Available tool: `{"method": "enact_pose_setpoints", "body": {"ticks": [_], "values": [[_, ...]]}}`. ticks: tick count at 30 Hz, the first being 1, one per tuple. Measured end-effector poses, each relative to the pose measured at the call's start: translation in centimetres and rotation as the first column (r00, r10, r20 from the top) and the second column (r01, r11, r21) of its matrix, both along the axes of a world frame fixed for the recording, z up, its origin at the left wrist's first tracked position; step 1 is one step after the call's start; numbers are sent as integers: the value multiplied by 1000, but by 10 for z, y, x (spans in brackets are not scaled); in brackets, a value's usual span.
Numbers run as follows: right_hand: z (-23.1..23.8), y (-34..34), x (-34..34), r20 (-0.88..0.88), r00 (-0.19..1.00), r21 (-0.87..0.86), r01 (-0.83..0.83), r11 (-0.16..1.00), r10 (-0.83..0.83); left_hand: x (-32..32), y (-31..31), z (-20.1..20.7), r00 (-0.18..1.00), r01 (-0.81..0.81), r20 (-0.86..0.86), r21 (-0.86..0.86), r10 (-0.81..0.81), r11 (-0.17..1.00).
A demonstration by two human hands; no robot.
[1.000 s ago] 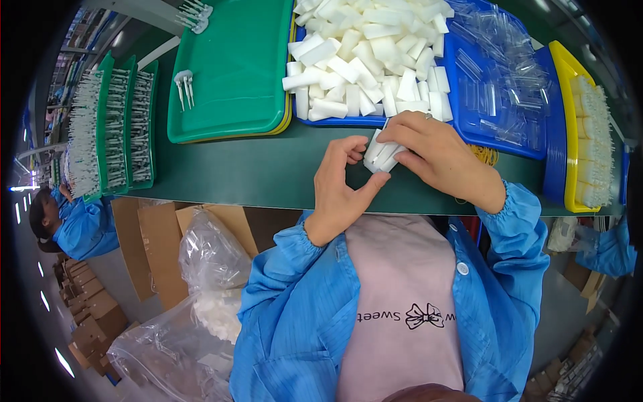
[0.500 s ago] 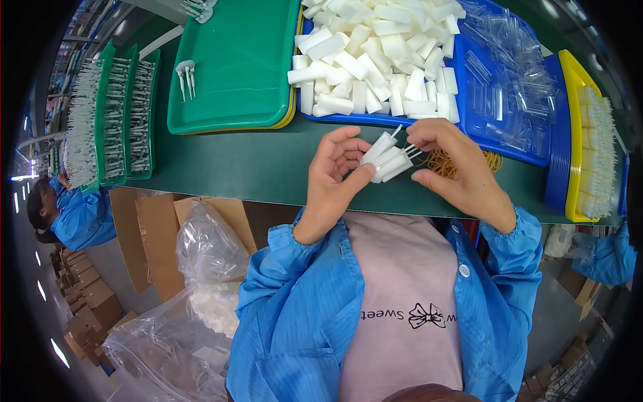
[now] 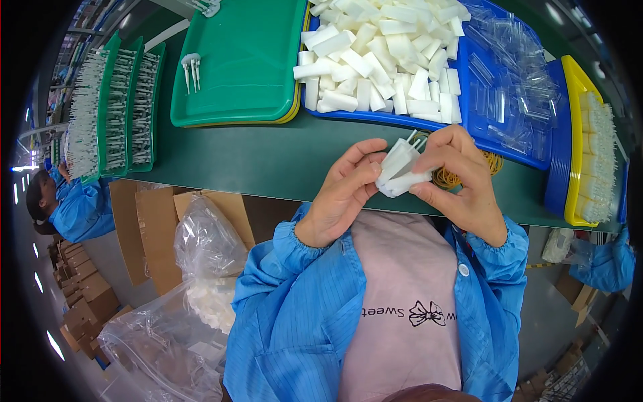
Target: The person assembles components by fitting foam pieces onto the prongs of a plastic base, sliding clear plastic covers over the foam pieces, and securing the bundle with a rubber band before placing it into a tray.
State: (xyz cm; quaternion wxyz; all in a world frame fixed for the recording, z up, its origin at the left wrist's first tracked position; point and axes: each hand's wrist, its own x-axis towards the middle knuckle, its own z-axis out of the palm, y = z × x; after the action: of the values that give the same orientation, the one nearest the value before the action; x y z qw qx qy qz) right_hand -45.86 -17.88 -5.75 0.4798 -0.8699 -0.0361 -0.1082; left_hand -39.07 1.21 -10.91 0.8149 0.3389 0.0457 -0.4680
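Observation:
Above the near edge of the table, my left hand (image 3: 345,194) grips a small bundle of white foam pieces (image 3: 399,161) between thumb and fingers. Thin white sticks poke out of the bundle's far end. My right hand (image 3: 462,177) is closed against the bundle's right side, thumb and fingertips on one white piece lying lower than the others. Its fingers partly cover the sticks. Behind the right hand lies a heap of tan rubber bands (image 3: 494,163), partly hidden by it.
Beyond my hands, a blue tray (image 3: 418,116) carries piled white foam blocks (image 3: 365,60); another holds transparent plastic tubes (image 3: 499,100). A green tray (image 3: 234,87) bears small stick clusters (image 3: 192,67). Green racks (image 3: 107,110) stand left, a yellow bin (image 3: 570,141) right. A person (image 3: 74,204) works at far left.
The bundle has turned more upright and shifted slightly right. My right fingers have moved from the stick ends onto the bundle's side, where one piece now lies apart from the rest.

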Motion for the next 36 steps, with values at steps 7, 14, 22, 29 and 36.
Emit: {"method": "enact_pose_setpoints", "body": {"ticks": [7,14,22,29,36], "values": [[-2,-2,0,52,995,-42,-84,996,87,-3,-3,-6,996,55,-77,22,-53,998],[-8,1,4,156,986,-41,-52,998,58,-5,-1,-6,993,12,112,73,-21,997],[-10,4,-2,83,996,98,-28,995,19,-7,-3,2,754,-157,656,142,26,977],[-10,5,-8,131,991,37,-8,999,3,-5,-5,2,922,-10,382,171,-57,985],[-13,3,-9,126,992,100,10,995,-23,-5,-2,-1,685,-63,725,164,-77,985]]}}
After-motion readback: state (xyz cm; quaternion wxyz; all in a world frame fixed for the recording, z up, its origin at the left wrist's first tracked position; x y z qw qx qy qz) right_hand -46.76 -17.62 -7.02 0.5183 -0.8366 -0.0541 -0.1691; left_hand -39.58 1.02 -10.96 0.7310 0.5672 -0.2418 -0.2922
